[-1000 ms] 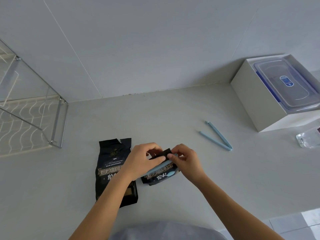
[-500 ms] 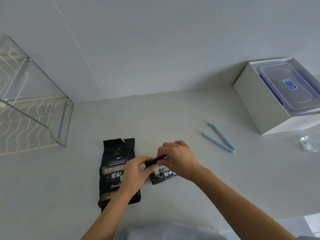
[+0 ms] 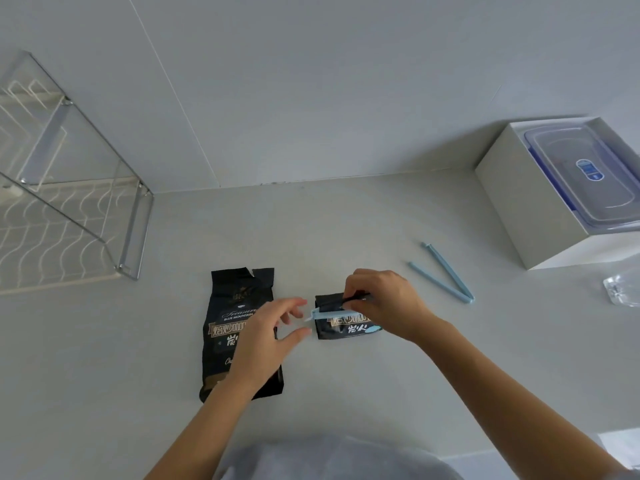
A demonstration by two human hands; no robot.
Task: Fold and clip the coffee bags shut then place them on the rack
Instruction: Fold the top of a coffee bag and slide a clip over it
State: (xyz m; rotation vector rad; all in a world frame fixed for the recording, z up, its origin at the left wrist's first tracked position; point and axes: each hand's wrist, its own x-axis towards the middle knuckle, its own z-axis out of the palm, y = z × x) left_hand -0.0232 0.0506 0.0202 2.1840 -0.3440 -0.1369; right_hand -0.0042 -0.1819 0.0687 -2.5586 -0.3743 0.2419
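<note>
A small folded black coffee bag (image 3: 341,332) lies on the counter with a light blue clip (image 3: 323,314) across its folded top. My right hand (image 3: 381,303) presses down on the fold and the clip. My left hand (image 3: 268,336) hovers just left of the clip's end, fingers apart, holding nothing. Beneath my left hand lies a second, larger black coffee bag (image 3: 239,306), flat and with its torn top open. A second blue clip (image 3: 445,273) rests open in a V to the right. The wire rack (image 3: 74,216) stands at the far left.
A white box (image 3: 526,202) holding a clear lidded container (image 3: 585,171) sits at the right against the wall. A crumpled clear wrapper (image 3: 623,289) lies at the right edge. The counter's front edge runs near the bottom right.
My left hand has let go of the small bag and drawn back to the left, fingers spread. The blue clip's left end now shows. My right hand stays on the fold.
</note>
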